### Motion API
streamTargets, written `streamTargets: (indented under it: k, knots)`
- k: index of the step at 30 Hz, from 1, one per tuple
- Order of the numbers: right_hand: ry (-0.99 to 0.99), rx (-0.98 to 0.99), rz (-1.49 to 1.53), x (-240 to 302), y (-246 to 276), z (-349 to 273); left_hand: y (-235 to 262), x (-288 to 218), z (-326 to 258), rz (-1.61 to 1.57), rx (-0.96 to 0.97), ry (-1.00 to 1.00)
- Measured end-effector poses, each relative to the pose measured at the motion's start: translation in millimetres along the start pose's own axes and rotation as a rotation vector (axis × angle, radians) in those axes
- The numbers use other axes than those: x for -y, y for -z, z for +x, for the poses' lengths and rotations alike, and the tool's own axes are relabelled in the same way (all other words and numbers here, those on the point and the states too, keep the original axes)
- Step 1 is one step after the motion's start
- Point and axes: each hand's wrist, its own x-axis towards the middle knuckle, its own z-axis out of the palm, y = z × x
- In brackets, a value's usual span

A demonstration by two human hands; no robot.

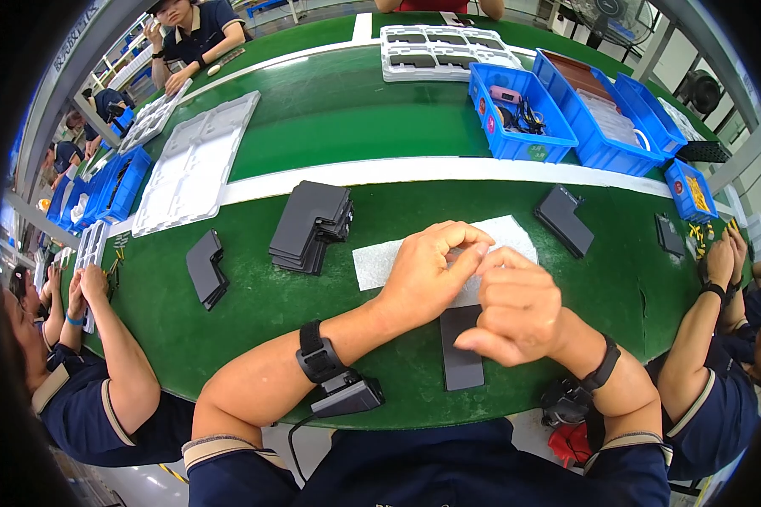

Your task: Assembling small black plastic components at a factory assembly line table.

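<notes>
My left hand (427,269) and my right hand (520,306) meet above a white foam-like sheet (374,267), fingertips almost touching. Both are closed in a pinch; whatever lies between the fingers is hidden or too small to name. Below my right hand, partly covered by it, lies a flat dark grey piece (462,363). Left of my hands stands a stack of dark grey L-shaped pieces (309,215). Further left is a smaller group of the same L-shaped pieces (204,269). Another dark grey piece (565,221) rests to the right of the sheet.
A white strip (313,177) crosses the green table. Beyond it stand a white tray (196,160), a loaded tray (440,52) and blue bins (524,110). Co-workers sit close on both sides; one handles small yellow pieces (700,232) at right. A boxy black device (347,397) hangs by my left forearm.
</notes>
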Motion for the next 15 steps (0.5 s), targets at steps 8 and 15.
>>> streamTargets:
  k: [8,15]
  knots:
    - [-0.476,-0.197,0.02,-17,15,-9,-1,3,-1,0.0,0.048,0.024]
    - [-0.671,-0.206,0.127,-17,18,-7,-2,1,-1,-0.041,0.019,0.02]
